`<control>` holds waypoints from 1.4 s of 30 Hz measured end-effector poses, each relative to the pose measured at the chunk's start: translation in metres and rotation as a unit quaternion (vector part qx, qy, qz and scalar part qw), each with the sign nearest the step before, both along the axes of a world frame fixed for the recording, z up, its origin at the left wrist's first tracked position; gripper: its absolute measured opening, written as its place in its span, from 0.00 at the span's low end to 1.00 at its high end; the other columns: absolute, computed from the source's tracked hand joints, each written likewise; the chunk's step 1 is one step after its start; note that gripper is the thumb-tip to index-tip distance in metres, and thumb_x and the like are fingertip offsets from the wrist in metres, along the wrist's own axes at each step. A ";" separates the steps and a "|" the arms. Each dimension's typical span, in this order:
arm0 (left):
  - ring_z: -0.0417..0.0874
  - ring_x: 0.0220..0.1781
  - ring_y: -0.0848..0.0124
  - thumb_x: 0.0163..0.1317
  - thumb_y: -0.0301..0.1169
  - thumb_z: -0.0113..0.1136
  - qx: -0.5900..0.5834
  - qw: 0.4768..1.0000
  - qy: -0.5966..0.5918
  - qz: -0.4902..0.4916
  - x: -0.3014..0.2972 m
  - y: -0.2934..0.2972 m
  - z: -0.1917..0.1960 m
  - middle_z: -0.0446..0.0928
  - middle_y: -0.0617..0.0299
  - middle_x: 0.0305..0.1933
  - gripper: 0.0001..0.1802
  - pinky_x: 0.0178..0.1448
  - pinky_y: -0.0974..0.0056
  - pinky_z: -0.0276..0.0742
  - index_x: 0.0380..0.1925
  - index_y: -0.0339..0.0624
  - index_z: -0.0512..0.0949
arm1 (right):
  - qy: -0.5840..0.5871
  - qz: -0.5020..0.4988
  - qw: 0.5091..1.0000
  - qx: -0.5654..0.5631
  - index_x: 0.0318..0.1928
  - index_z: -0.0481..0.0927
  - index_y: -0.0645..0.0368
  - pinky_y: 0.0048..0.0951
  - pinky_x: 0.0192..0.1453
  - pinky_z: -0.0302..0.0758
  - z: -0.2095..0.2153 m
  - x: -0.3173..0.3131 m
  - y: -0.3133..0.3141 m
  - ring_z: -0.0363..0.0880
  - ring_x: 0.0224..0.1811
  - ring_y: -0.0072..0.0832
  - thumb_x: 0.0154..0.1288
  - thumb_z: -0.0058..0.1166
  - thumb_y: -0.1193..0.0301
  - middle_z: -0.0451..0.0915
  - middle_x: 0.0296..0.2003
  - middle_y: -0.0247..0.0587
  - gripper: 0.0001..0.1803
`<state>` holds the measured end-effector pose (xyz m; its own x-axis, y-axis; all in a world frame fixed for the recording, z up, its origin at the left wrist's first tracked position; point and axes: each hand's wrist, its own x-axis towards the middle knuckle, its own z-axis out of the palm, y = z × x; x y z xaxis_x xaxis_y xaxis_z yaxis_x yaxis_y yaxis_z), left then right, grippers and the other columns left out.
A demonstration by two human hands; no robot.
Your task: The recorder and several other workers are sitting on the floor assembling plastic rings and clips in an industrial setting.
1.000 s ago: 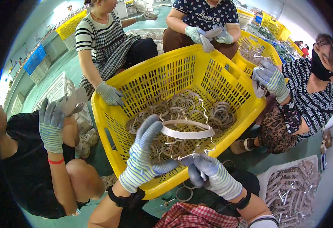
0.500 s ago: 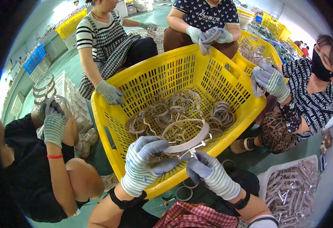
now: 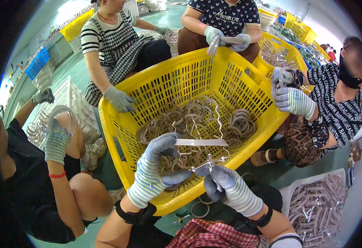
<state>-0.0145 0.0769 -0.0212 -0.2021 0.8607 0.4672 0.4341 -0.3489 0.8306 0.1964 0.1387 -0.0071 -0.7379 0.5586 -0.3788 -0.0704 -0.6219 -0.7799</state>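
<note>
My left hand [image 3: 154,173], in a striped grey-white glove, curls its fingers at the left end of a pale metal ring clamp [image 3: 201,142], whose band is seen edge-on. Wavy metal strips [image 3: 220,120] stand up from the clamp and others hang below it. My right hand [image 3: 234,188], in a matching glove, pinches the small silver screw fitting [image 3: 208,164] at the clamp's near side. The left thumb reaches toward that fitting. Both hands are over the near rim of a yellow slotted crate [image 3: 164,78], which holds many loose ring bands [image 3: 241,124].
A white crate [image 3: 286,198] of metal clamp parts stands at right. More rings [image 3: 200,209] lie on the floor by my legs. Several co-workers in gloves sit round the yellow crate; one rests a hand [image 3: 119,100] on its rim. White baskets [image 3: 75,107] stand at left.
The ring clamp has tipped from a visible loop to edge-on between my hands. The co-worker at left has moved one hand away toward the baskets; the far co-worker has spread apart some bands.
</note>
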 end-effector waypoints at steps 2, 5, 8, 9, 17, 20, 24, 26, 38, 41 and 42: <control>0.77 0.40 0.71 0.36 0.33 0.79 0.000 1.000 -0.019 -0.006 0.000 0.000 0.001 0.72 0.58 0.51 0.46 0.46 0.67 0.76 0.58 0.42 0.66 | 0.002 0.007 1.000 0.027 0.47 0.78 0.59 0.17 0.19 0.57 -0.002 0.000 0.002 0.61 0.15 0.15 0.69 0.46 0.53 0.68 0.18 0.28 0.22; 0.77 0.35 0.71 0.36 0.35 0.79 -0.009 1.000 0.011 -0.001 0.001 0.000 0.016 0.73 0.58 0.48 0.41 0.40 0.67 0.76 0.54 0.42 0.70 | -0.003 0.000 1.000 0.004 0.47 0.78 0.59 0.18 0.19 0.57 -0.005 0.002 0.004 0.62 0.16 0.15 0.69 0.46 0.53 0.68 0.18 0.28 0.22; 0.78 0.33 0.68 0.37 0.37 0.77 -0.021 0.990 0.137 0.016 0.000 0.000 0.025 0.73 0.56 0.45 0.34 0.36 0.66 0.77 0.47 0.41 0.75 | -0.022 -0.008 1.000 0.007 0.46 0.79 0.60 0.19 0.20 0.56 0.000 0.001 0.004 0.60 0.16 0.16 0.67 0.49 0.50 0.68 0.18 0.29 0.25; 0.79 0.32 0.65 0.37 0.38 0.77 0.010 0.988 0.154 0.027 0.001 0.001 0.025 0.74 0.55 0.42 0.32 0.34 0.64 0.76 0.45 0.41 0.76 | -0.022 -0.007 1.000 0.006 0.46 0.79 0.60 0.19 0.20 0.56 0.000 0.000 0.004 0.60 0.16 0.16 0.67 0.49 0.50 0.68 0.18 0.29 0.25; 0.80 0.26 0.60 0.38 0.36 0.74 0.097 0.957 0.273 0.027 -0.001 0.003 0.019 0.77 0.56 0.27 0.24 0.27 0.60 0.74 0.38 0.42 0.78 | -0.005 0.003 1.000 0.015 0.49 0.76 0.59 0.17 0.20 0.55 -0.006 -0.003 0.004 0.61 0.15 0.16 0.67 0.49 0.50 0.66 0.17 0.28 0.25; 0.78 0.26 0.67 0.39 0.31 0.75 0.089 0.959 0.264 0.045 0.004 0.003 0.021 0.77 0.63 0.25 0.21 0.33 0.65 0.74 0.36 0.45 0.78 | -0.050 -0.020 0.998 0.038 0.49 0.76 0.59 0.18 0.19 0.54 -0.003 -0.006 0.000 0.59 0.15 0.16 0.66 0.51 0.53 0.66 0.17 0.27 0.23; 0.78 0.28 0.67 0.42 0.29 0.74 0.057 0.992 0.104 0.040 0.010 0.006 0.020 0.77 0.57 0.36 0.23 0.32 0.65 0.75 0.40 0.42 0.76 | -0.069 -0.032 0.997 0.024 0.50 0.76 0.58 0.18 0.19 0.53 0.002 -0.008 0.007 0.60 0.15 0.16 0.66 0.52 0.55 0.66 0.17 0.27 0.21; 0.78 0.28 0.66 0.43 0.30 0.73 0.064 0.994 0.048 0.079 0.011 0.008 0.020 0.77 0.54 0.40 0.25 0.31 0.65 0.75 0.43 0.40 0.75 | -0.007 -0.020 1.000 -0.014 0.51 0.75 0.59 0.18 0.19 0.53 -0.002 -0.004 0.008 0.60 0.15 0.16 0.66 0.52 0.53 0.67 0.17 0.28 0.24; 0.77 0.47 0.72 0.40 0.29 0.76 0.011 0.994 -0.096 -0.056 0.008 0.002 0.016 0.72 0.58 0.55 0.42 0.51 0.67 0.74 0.58 0.40 0.67 | 0.163 0.122 0.974 -0.100 0.55 0.74 0.61 0.21 0.19 0.57 0.001 0.005 0.004 0.58 0.13 0.19 0.68 0.43 0.48 0.65 0.15 0.28 0.30; 0.79 0.42 0.75 0.44 0.27 0.74 -0.153 0.980 -0.125 -0.038 0.013 -0.006 0.028 0.79 0.64 0.41 0.30 0.50 0.68 0.74 0.50 0.41 0.75 | 0.155 0.127 0.975 -0.092 0.52 0.75 0.60 0.19 0.19 0.57 -0.002 0.006 0.004 0.60 0.14 0.18 0.69 0.44 0.49 0.66 0.16 0.28 0.28; 0.79 0.42 0.75 0.44 0.27 0.74 -0.154 0.980 -0.125 -0.036 0.012 -0.007 0.028 0.79 0.64 0.41 0.30 0.50 0.68 0.74 0.50 0.41 0.75 | 0.155 0.128 0.975 -0.093 0.52 0.75 0.60 0.19 0.19 0.57 -0.004 0.005 0.004 0.60 0.14 0.18 0.69 0.44 0.49 0.66 0.16 0.28 0.28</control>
